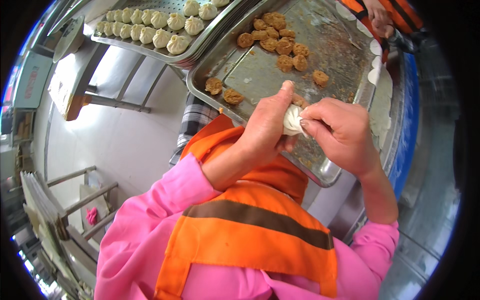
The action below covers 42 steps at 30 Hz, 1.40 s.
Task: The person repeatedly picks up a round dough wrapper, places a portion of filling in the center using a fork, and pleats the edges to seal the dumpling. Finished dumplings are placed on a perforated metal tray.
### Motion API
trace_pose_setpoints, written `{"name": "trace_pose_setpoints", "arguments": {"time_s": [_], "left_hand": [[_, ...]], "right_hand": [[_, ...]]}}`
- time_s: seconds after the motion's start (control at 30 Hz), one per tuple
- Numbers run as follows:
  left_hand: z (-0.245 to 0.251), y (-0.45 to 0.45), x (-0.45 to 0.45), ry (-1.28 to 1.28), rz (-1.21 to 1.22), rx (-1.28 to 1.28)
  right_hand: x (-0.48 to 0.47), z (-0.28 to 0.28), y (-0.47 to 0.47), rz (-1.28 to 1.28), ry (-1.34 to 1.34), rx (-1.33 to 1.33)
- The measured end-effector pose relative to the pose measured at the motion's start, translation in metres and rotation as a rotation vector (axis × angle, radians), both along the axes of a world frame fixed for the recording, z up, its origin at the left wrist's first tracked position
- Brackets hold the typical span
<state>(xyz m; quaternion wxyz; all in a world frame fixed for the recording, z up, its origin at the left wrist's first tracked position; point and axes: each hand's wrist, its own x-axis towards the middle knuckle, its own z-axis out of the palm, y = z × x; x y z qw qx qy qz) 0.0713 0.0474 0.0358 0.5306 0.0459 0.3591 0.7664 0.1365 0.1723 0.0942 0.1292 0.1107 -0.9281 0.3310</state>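
Cupped in my left hand (262, 123) is a white dough bun (293, 120) with gathered folds. The thumb and fingers of my right hand (339, 131) pinch its edge from the right. Both hands are above the near part of a shallow metal tray (258, 84). In that tray lie several brown filling balls (284, 45), most of them clustered towards the far side. A single filling ball (320, 78) sits apart beyond my hands, and two more (233, 96) lie near the tray's left edge. The underside of the bun is hidden by my left hand.
At the upper left, pleated buns (161, 38) stand in rows on a stack of perforated metal trays (176, 58). Flat dough rounds (375, 62) line the large tray's right rim. Another person's hands (378, 17) are at the upper right. A metal rack (123, 101) stands at left.
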Motion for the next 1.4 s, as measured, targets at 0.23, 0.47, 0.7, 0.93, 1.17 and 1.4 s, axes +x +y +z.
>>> {"name": "trace_pose_setpoints", "arguments": {"time_s": [0.23, 0.47, 0.7, 0.93, 1.17, 1.4], "left_hand": [[0.004, 0.009, 0.007, -0.081, 0.200, -0.061], [-0.002, -0.003, 0.000, 0.010, 0.045, -0.045], [0.008, -0.021, 0.002, -0.087, 0.172, 0.081], [0.002, -0.032, 0.017, -0.052, 0.288, 0.005], [-0.016, -0.028, 0.008, -0.069, 0.532, 0.136], [-0.012, -0.053, -0.004, -0.021, 0.726, 0.247]], "right_hand": [[0.001, -0.002, 0.000, 0.034, -0.006, 0.004], [-0.002, 0.004, -0.007, 0.141, -0.018, 0.088], [-0.006, 0.005, -0.019, 0.048, -0.021, 0.067], [0.003, 0.025, -0.061, -0.003, -0.095, 0.093], [-0.029, 0.019, -0.067, 0.318, -0.047, 0.216], [-0.057, 0.018, -0.080, 0.363, -0.130, 0.165]]}}
